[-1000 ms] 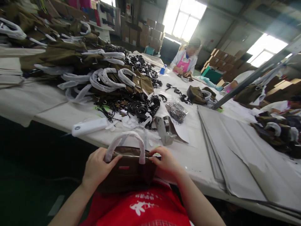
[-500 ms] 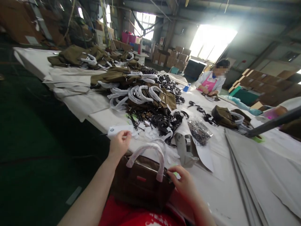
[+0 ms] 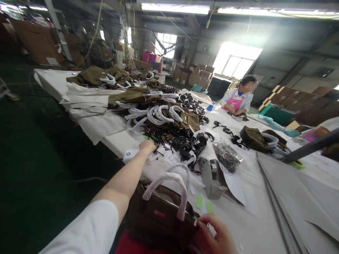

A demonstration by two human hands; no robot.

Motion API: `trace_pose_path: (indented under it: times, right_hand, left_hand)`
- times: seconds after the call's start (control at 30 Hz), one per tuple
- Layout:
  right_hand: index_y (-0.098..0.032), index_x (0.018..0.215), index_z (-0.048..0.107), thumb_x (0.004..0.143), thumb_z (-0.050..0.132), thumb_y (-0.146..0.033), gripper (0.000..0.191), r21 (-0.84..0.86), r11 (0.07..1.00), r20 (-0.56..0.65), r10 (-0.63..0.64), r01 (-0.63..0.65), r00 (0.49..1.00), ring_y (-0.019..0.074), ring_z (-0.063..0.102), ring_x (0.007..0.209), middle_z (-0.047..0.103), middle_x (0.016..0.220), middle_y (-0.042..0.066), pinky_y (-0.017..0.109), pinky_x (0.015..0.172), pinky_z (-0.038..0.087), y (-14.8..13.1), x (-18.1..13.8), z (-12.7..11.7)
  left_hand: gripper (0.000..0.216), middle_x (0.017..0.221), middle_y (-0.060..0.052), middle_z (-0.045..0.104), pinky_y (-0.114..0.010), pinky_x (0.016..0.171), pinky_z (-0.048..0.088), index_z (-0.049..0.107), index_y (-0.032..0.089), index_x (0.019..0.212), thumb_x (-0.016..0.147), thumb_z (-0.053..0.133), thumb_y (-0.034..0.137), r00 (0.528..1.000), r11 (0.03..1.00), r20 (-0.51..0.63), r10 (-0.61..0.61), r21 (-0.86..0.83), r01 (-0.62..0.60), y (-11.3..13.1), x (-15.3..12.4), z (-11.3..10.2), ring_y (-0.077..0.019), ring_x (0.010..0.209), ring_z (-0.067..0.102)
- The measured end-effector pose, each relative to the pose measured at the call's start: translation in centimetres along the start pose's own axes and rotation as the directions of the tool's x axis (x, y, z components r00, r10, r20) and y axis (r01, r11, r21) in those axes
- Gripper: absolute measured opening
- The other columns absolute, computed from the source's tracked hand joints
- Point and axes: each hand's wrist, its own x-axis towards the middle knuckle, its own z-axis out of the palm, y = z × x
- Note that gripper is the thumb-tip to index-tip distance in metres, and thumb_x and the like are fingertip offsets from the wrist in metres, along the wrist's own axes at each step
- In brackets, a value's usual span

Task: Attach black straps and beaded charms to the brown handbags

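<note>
A brown handbag (image 3: 156, 220) with wrapped handles (image 3: 165, 178) and a small red label stands upright at the table's front edge, against my body. My right hand (image 3: 218, 233) pinches its right top corner, by the end of the zipper. Stretched forward, my left hand (image 3: 147, 145) is at the near edge of a pile of small dark chains and metal fittings (image 3: 162, 137). Its fingertips are hidden among them, so I cannot tell whether they grip anything. Coiled black straps (image 3: 182, 144) lie to the right of that pile.
Stacked olive-brown bags (image 3: 129, 96) with white-wrapped handles cover the table's far left. A grey tape dispenser (image 3: 212, 178) and a clear bag of fittings (image 3: 227, 155) lie right of centre. Across the table a person in a pink apron (image 3: 235, 100) handles something. A dark pole (image 3: 312, 143) juts in from the right.
My left hand has moved forward from above the white card to the pile of fittings. My right hand stays at the bag's corner. The view has tilted up slightly.
</note>
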Motion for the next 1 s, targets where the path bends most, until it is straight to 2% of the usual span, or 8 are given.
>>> trace_pose_path:
  times: [0.17,0.3,0.43,0.57,0.7,0.83,0.97,1.0]
  right_hand:
    - [-0.022,0.078,0.072,0.092,0.054,-0.048,0.034,0.005,0.999,-0.014,0.033,-0.032,0.999,0.024,0.068,0.076,0.072,0.078,0.007,0.032,0.072,0.054,-1.0,0.2,-0.5]
    - [-0.021,0.079,0.073,0.092,0.055,-0.049,0.035,0.012,0.999,-0.003,0.038,-0.038,0.999,0.0228,0.068,0.077,0.073,0.08,0.006,0.029,0.072,0.052,-1.2,0.3,-0.7]
    - [-0.021,0.08,0.073,0.092,0.055,-0.047,0.033,0.019,0.999,0.003,0.036,-0.036,0.999,0.0229,0.068,0.078,0.073,0.081,0.006,0.029,0.073,0.052,-1.0,0.2,-0.5]
    - [-0.021,0.081,0.072,0.093,0.056,-0.045,0.032,0.029,0.999,0.011,0.042,-0.042,0.999,0.0229,0.067,0.079,0.072,0.082,0.006,0.03,0.075,0.051,-1.0,-0.2,-0.6]
    - [-0.021,0.082,0.071,0.093,0.055,-0.043,0.03,0.054,0.996,0.009,0.072,-0.073,0.997,0.0227,0.066,0.081,0.072,0.083,0.005,0.031,0.077,0.049,-1.3,-0.6,-1.0]
    - [-0.02,0.082,0.07,0.093,0.058,-0.045,0.03,0.175,0.975,0.005,0.139,-0.138,0.99,0.022,0.065,0.081,0.071,0.082,0.005,0.03,0.076,0.049,-2.7,-1.1,-2.2]
    - [-0.019,0.091,0.072,0.093,0.061,-0.045,0.029,0.437,0.881,0.292,0.049,-0.179,0.955,0.0203,0.065,0.084,0.071,0.088,0.006,0.028,0.077,0.05,-6.1,-1.3,-3.7]
    - [-0.019,0.096,0.073,0.093,0.062,-0.046,0.03,0.486,0.848,0.425,-0.018,-0.211,0.905,0.021,0.066,0.088,0.072,0.093,0.007,0.029,0.079,0.05,-6.8,-1.1,-3.7]
  left_hand:
    - [0.036,0.123,-0.01,0.062,-0.043,0.088,0.056,0.059,0.017,0.123,0.094,0.061,0.036,0.997,0.997,0.01,0.077,0.006,-0.077,-0.6,0.5,-0.3,-0.0233,0.106,0.063]
    - [0.037,0.126,-0.011,0.06,-0.045,0.091,0.055,0.058,0.016,0.125,0.093,0.062,0.036,0.985,0.99,-0.101,0.14,0.043,-0.136,-1.0,0.0,-0.6,-0.0245,0.109,0.062]
    - [0.041,0.136,-0.012,0.054,-0.051,0.098,0.05,0.055,0.017,0.13,0.094,0.061,0.035,0.925,0.949,-0.216,0.314,0.096,-0.3,-0.5,-0.9,-0.4,-0.0275,0.119,0.057]
    - [0.037,0.13,-0.011,0.059,-0.048,0.094,0.053,0.058,0.017,0.126,0.094,0.061,0.035,0.865,0.885,-0.186,0.466,0.092,-0.456,0.6,-0.9,-0.3,-0.025,0.112,0.06]
    - [0.034,0.122,-0.01,0.062,-0.046,0.091,0.054,0.06,0.016,0.121,0.094,0.061,0.036,0.845,0.866,-0.207,0.492,0.017,-0.5,1.4,-0.6,-1.5,-0.0229,0.106,0.063]
    - [0.022,0.106,-0.014,0.07,-0.044,0.095,0.05,0.062,0.013,0.108,0.096,0.053,0.029,0.823,0.848,-0.35,0.447,-0.126,-0.514,1.9,-1.8,-3.9,-0.0262,0.104,0.067]
    - [0.027,0.103,-0.011,0.072,-0.033,0.08,0.057,0.048,0.016,0.118,0.102,0.032,0.03,0.8,0.742,-0.481,0.359,-0.373,-0.558,1.7,-7.1,-6.7,-0.0186,0.09,0.072]
    - [0.026,0.1,-0.01,0.073,-0.032,0.074,0.059,0.049,0.017,0.115,0.101,0.036,0.035,0.8,0.588,-0.511,0.312,-0.557,-0.586,1.5,-9.3,-7.3,-0.0179,0.082,0.073]
